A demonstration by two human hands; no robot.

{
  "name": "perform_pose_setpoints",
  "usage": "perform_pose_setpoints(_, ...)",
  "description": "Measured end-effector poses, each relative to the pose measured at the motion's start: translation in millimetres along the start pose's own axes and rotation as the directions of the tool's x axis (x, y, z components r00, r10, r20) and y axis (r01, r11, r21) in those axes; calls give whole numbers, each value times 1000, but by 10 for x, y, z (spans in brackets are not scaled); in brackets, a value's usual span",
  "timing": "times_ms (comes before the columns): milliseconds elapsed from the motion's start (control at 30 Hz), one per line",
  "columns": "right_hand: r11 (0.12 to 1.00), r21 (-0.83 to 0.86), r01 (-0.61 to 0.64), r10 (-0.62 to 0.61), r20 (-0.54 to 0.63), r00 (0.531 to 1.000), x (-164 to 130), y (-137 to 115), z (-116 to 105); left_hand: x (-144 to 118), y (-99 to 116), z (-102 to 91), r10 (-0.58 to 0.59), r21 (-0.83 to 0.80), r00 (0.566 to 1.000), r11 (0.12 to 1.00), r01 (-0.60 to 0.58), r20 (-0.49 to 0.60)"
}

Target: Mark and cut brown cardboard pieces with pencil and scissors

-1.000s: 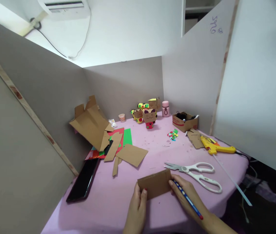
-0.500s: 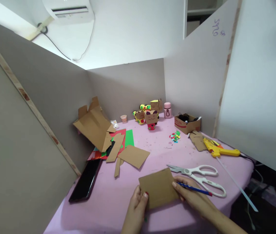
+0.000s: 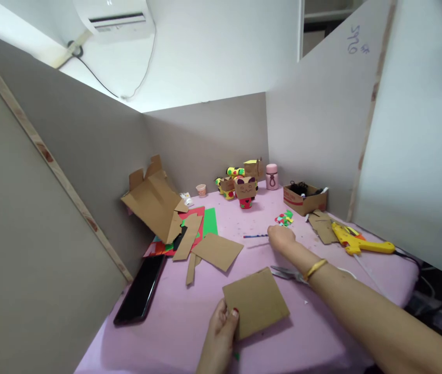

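Pink-covered tabletop point(image 3: 174, 322): cardboard square point(image 3: 259, 306) and blue pencil point(image 3: 255, 236) in separate hands

Grey partitions point(image 3: 205, 135) are set around the table. At its near side, the cardboard square is held by the left hand point(image 3: 222, 327), with the thumb pressed on its face and the fingers curled at its lower left edge. Very little weight is to be expected; the sheet should be stiff, dry rather than slippery, and sturdy, though it could be creased if bent across the middle. It is best taken by an edge or near a corner. Four fairly straight sides and a plain, matt brown face are shown; no markings can be made out.

Farther out, the blue pencil is gripped in the closed right hand point(image 3: 281, 239); its fingertips are hidden. Scissors point(image 3: 286, 273) are partly covered by the right forearm. Left of these, another cardboard sheet point(image 3: 218, 251) and a black phone point(image 3: 141, 291) are laid. Paper scraps point(image 3: 284, 218) are heaped just beyond the right hand; farther back, a cardboard-headed figure point(image 3: 246, 190) is stood near a pink flask point(image 3: 271, 177).
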State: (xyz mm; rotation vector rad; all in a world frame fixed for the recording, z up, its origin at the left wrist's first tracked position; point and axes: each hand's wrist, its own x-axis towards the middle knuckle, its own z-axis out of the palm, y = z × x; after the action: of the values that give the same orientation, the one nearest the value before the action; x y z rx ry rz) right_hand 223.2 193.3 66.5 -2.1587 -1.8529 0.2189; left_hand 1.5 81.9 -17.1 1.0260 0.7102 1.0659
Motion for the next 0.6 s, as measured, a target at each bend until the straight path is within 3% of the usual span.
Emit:
perform_pose_setpoints(133, 918, 393, 55, -81, 50, 995, -337, -5, 113, 32, -25, -92, -1, -27, 1000, 1000, 1, 17)
perform_pose_setpoints(267, 692, 721, 38, -234, 174, 957, -890, 126, 279, 7, 50, 7, -21, -9, 1000, 1000, 21, 18)
perform_pose_setpoints(433, 436, 898, -58, -225, 171, 959, -1196, 276, 427, -17, 149, 103, -2, 202, 988, 979, 34, -156)
perform_pose_setpoints(533, 313, 945, -92, -156, 147, 977, -1219, 337, 437, -11, 253, -30, 94, 330, 962, 944, -4, -257)
perform_pose_setpoints(600, 238, 966, -102, -92, 127, 988, -1241, 362, 428, -13, 344, -117, 215, 455, 916, 889, -41, -338)
